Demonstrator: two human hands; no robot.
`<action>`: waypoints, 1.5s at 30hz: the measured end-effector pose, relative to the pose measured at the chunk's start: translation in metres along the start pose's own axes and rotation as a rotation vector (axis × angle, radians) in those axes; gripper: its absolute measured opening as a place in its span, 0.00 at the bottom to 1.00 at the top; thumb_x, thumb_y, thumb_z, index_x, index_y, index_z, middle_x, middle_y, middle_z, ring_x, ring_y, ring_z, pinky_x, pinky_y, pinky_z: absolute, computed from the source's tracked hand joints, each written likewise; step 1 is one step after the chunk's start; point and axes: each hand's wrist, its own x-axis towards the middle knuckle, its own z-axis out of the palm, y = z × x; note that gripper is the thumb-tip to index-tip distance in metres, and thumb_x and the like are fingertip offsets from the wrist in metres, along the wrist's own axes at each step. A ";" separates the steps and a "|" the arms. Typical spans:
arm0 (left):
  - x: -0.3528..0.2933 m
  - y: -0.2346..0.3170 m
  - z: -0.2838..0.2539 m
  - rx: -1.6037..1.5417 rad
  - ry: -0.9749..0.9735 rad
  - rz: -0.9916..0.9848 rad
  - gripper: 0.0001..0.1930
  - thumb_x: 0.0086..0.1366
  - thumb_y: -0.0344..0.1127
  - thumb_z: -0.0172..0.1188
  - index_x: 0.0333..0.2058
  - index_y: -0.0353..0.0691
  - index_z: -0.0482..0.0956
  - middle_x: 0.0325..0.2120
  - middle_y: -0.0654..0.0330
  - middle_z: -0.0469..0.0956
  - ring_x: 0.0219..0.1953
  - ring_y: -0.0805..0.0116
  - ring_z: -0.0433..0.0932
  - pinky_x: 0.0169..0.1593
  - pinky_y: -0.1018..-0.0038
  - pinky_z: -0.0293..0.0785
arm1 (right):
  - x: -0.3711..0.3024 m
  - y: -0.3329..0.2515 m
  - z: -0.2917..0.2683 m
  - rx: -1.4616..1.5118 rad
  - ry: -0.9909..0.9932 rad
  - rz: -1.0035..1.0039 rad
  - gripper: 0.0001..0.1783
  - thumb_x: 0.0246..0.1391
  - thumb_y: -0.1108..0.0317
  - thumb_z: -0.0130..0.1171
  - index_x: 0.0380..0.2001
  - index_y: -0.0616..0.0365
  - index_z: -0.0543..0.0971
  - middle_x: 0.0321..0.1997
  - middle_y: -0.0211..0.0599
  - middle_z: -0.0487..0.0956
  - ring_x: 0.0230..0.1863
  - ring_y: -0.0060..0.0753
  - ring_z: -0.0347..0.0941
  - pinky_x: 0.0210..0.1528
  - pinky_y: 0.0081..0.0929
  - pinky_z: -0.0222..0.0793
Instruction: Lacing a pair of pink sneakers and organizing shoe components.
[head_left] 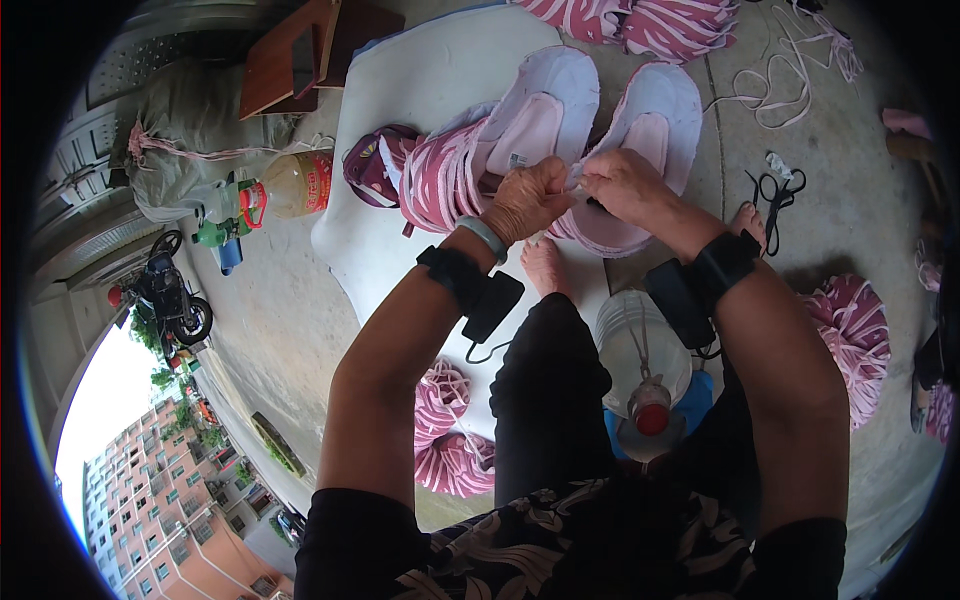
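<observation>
Two stacks of nested slippers lie in front of me, pink-and-white patterned outside with pale linings: a left stack (440, 185) and a right stack (672, 100). Over the inner edges where they meet, my left hand (528, 198) and my right hand (628, 188) come close together. The fingers of both are closed in a pinch. Something small and pale shows between the fingertips, too small to name. My hands cover part of the slipper openings. A dark purple shoe-like item (375, 165) rests left of the left stack.
A white sheet (400, 90) lies under the slippers. Black scissors (775, 200) are on the floor at right, with loose pink cords (790, 80) beyond. A large clear bottle (640, 350) stands between my legs. More pink bundles (850, 340) sit around; a yellowish jug (300, 185) stands left.
</observation>
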 end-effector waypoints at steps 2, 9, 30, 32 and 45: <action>0.001 -0.002 0.000 -0.038 -0.073 -0.017 0.06 0.51 0.29 0.60 0.28 0.42 0.72 0.16 0.64 0.69 0.21 0.77 0.68 0.29 0.79 0.67 | -0.005 -0.005 0.002 -0.035 0.024 -0.010 0.12 0.44 0.63 0.51 0.22 0.60 0.76 0.25 0.49 0.74 0.32 0.51 0.71 0.34 0.40 0.65; 0.004 -0.020 0.004 0.148 -0.018 0.259 0.12 0.49 0.34 0.58 0.35 0.49 0.75 0.21 0.57 0.75 0.28 0.58 0.76 0.33 0.68 0.71 | -0.018 -0.025 0.000 0.060 0.128 -0.093 0.12 0.46 0.63 0.50 0.20 0.60 0.75 0.23 0.49 0.74 0.29 0.52 0.70 0.32 0.40 0.65; 0.000 -0.022 0.003 -0.351 0.043 0.135 0.06 0.53 0.30 0.56 0.30 0.36 0.76 0.18 0.57 0.73 0.21 0.73 0.73 0.30 0.78 0.69 | -0.005 0.013 0.033 0.611 -0.102 0.463 0.17 0.48 0.76 0.45 0.44 0.56 0.67 0.22 0.32 0.72 0.13 0.22 0.68 0.09 0.21 0.61; -0.001 -0.021 0.002 -0.307 0.023 0.151 0.07 0.53 0.29 0.55 0.32 0.36 0.76 0.19 0.57 0.74 0.22 0.74 0.73 0.30 0.78 0.69 | -0.002 0.018 0.037 0.563 -0.141 0.483 0.12 0.48 0.73 0.46 0.39 0.56 0.70 0.21 0.33 0.72 0.14 0.26 0.69 0.13 0.25 0.63; -0.020 -0.008 0.004 0.100 0.025 0.261 0.10 0.52 0.35 0.52 0.35 0.44 0.75 0.24 0.55 0.75 0.30 0.55 0.74 0.34 0.66 0.70 | -0.040 -0.046 -0.035 0.205 0.157 -0.505 0.06 0.37 0.71 0.50 0.14 0.57 0.67 0.14 0.33 0.64 0.17 0.28 0.60 0.21 0.23 0.57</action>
